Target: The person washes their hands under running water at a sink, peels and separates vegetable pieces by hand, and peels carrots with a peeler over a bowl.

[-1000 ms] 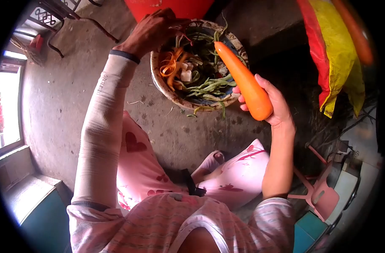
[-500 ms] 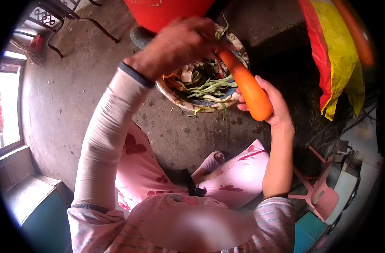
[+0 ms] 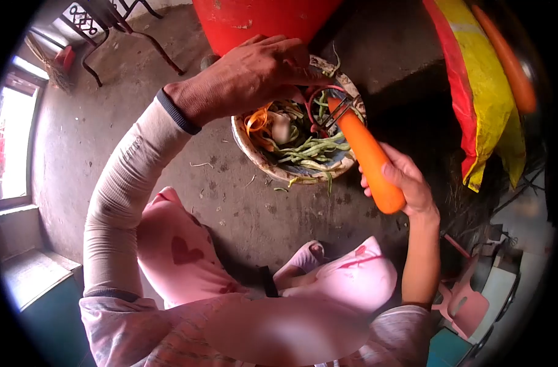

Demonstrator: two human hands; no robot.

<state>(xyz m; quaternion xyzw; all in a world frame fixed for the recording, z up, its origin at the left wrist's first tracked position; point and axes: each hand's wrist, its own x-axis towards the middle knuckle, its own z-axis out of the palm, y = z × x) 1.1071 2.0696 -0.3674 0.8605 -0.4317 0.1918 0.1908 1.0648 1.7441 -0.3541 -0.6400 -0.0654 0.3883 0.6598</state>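
A large orange carrot (image 3: 370, 162) slants across the view, its thick end gripped in my right hand (image 3: 407, 183). My left hand (image 3: 254, 73) is closed round a peeler (image 3: 312, 104) with a red frame, its grip hidden by the fingers. The peeler's metal blade lies across the far, narrow end of the carrot. Beneath both hands stands a round, worn basin (image 3: 247, 147). Long green strips (image 3: 315, 150), curled orange peelings (image 3: 257, 125) and a pale chunk (image 3: 281, 129) lie inside it.
A red tub (image 3: 260, 21) stands just beyond the basin. At right hangs or stands a yellow and red bag (image 3: 487, 79), with a long orange thing (image 3: 508, 61) beside it. A pink plastic chair (image 3: 465, 306) is at lower right, metal furniture legs (image 3: 147, 40) at upper left.
My left hand was blurred over the carrot's far end; now it is further left and the blade shows on the carrot. The carrot sits slightly lower and further right in view.
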